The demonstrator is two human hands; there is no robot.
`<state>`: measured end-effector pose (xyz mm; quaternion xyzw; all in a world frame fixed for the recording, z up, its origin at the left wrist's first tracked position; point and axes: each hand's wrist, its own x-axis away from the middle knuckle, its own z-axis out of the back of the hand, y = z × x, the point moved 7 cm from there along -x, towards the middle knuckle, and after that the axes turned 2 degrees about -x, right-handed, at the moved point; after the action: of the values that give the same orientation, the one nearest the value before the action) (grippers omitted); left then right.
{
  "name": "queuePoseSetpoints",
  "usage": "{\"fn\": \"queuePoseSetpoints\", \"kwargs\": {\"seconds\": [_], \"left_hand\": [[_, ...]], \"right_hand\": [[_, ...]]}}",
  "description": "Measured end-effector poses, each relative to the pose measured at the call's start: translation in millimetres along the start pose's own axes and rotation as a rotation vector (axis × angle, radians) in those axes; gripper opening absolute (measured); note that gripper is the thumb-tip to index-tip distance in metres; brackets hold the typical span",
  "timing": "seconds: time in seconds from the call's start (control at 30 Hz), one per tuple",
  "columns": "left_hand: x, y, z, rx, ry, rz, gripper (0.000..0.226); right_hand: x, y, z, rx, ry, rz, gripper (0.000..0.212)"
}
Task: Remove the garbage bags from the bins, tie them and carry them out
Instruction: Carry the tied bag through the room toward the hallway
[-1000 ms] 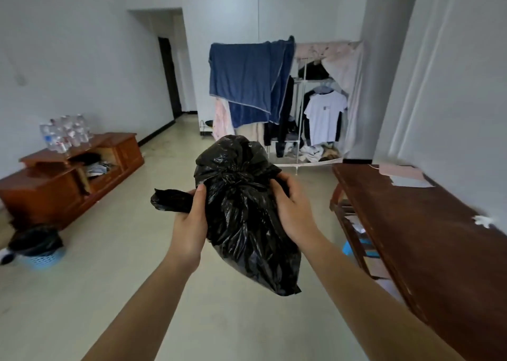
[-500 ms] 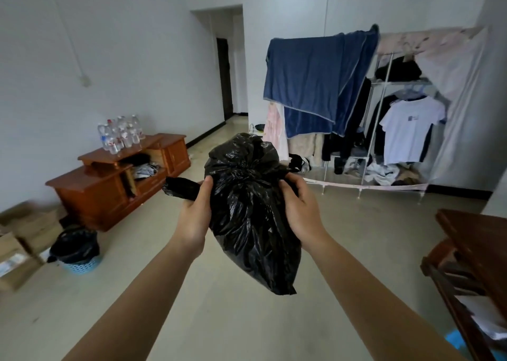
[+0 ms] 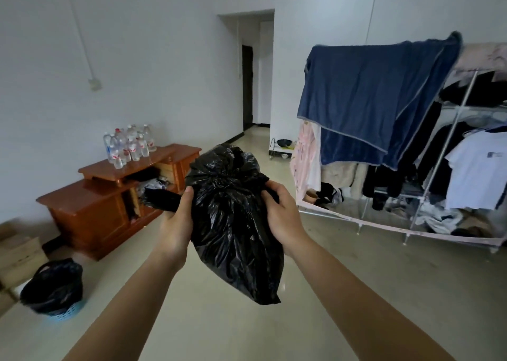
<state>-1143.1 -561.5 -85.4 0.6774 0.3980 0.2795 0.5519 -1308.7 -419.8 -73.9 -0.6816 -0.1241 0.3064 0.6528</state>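
A filled black garbage bag [image 3: 233,223] hangs in front of me at chest height, its neck bunched at the top. My left hand [image 3: 175,223] grips a loose end of the bag that sticks out to the left. My right hand [image 3: 282,215] holds the bag's right side near the neck. On the floor at the lower left stands a small blue bin [image 3: 55,292] lined with another black garbage bag, its handles standing up.
A low wooden cabinet [image 3: 109,196] with several water bottles [image 3: 127,145] stands along the left wall, with cardboard boxes [image 3: 19,253] beside it. A clothes rack [image 3: 411,146] draped with a blue towel fills the right. A doorway [image 3: 247,86] opens at the far end.
The view has swung to the left: the wooden table on the right has left the frame, and the cabinet and blue bin have come closer to the centre. Both hands keep their hold on the bag.
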Motion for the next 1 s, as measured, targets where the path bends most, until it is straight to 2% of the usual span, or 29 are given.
{"fn": "queuePoseSetpoints", "kwargs": {"seconds": [0.07,0.17,0.3,0.63,0.77,0.9,1.0], "left_hand": [[-53.8,2.6,-2.3,-0.017,-0.025,-0.017,0.048],[-144.4,12.2,-14.6,-0.019,-0.057,-0.022,0.027],[-265.7,9.9,-45.4,-0.02,-0.069,0.007,0.044],[-553.7,-56.8,-147.9,-0.034,-0.107,-0.007,0.024],[-682.1,-53.7,-186.2,-0.077,-0.091,-0.012,0.031],[-806.5,-53.9,-192.3,-0.061,-0.058,-0.006,0.031],[-901.7,-68.2,-188.9,-0.033,-0.023,0.006,0.04]], "right_hand": [[-49.0,4.9,-16.6,0.003,-0.007,0.003,0.028],[-134.1,13.3,-44.3,0.018,0.008,0.015,0.026],[-247.4,31.4,-61.1,-0.001,0.069,-0.006,0.025],[-535.2,137.5,-70.3,-0.009,0.157,0.032,0.032],[-675.9,156.0,-88.0,-0.041,0.135,0.029,0.03],[-798.7,171.0,-130.2,-0.047,0.1,0.016,0.03],[-885.5,196.7,-168.0,-0.055,0.054,-0.012,0.029]]}}
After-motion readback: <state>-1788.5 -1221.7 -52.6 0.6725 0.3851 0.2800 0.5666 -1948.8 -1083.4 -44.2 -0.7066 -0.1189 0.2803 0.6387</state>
